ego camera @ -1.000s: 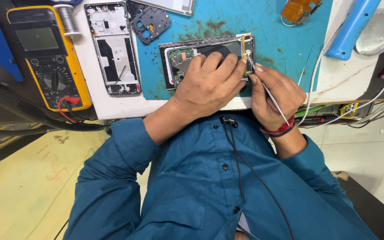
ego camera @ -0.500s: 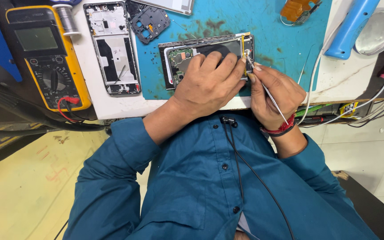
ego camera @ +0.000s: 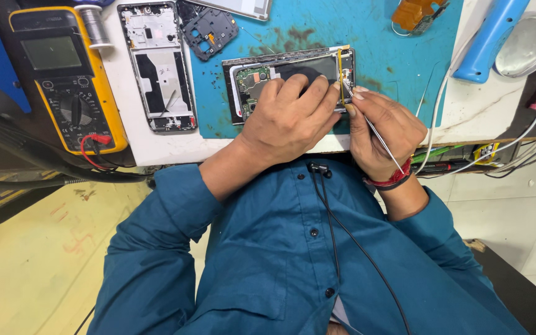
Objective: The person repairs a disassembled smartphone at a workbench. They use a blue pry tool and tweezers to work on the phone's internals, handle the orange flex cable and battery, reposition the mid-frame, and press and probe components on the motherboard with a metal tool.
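An opened phone (ego camera: 262, 74) with its circuit board showing lies on the blue work mat (ego camera: 379, 37). My left hand (ego camera: 290, 118) rests flat on the phone and holds it down, covering most of its lower half. My right hand (ego camera: 383, 127) grips thin metal tweezers (ego camera: 367, 121), their tips at the phone's right end by a yellow strip (ego camera: 340, 65). Both sleeves are teal.
A yellow multimeter (ego camera: 63, 74) lies at the far left, beside a phone frame (ego camera: 159, 65) and a small black cover piece (ego camera: 209, 31). A blue tool (ego camera: 488, 40) and a round magnifier (ego camera: 525, 43) sit at the right. Cables (ego camera: 516, 155) hang off the bench's right edge.
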The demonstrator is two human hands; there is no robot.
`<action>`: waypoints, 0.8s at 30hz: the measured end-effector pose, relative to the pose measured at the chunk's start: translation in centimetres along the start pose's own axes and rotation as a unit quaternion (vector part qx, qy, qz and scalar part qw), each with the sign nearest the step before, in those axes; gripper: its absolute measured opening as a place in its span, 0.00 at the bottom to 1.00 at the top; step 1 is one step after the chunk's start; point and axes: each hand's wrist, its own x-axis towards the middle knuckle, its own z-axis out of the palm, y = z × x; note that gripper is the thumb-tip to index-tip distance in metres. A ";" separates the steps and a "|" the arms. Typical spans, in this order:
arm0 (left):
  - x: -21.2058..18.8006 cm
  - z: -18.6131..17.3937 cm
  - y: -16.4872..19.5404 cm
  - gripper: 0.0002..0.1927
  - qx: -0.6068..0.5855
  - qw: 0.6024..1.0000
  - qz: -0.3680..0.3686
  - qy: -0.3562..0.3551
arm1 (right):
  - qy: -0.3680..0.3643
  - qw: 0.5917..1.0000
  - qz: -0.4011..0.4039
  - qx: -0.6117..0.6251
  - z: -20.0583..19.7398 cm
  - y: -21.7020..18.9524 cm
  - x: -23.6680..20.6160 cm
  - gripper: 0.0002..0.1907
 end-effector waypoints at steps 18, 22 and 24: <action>-0.7 -1.2 0.6 0.19 -0.017 1.000 -0.005 0.021 | 0.053 0.994 0.049 0.080 -0.3 0.9 -1.1 0.10; -2.6 -2.2 1.0 0.11 -0.080 0.996 -0.009 0.049 | 0.111 0.964 0.096 0.223 0.0 1.1 -1.3 0.13; -3.8 -2.6 0.9 0.10 -0.113 0.991 -0.026 0.063 | 0.141 0.925 0.147 0.321 -0.3 1.1 -1.0 0.12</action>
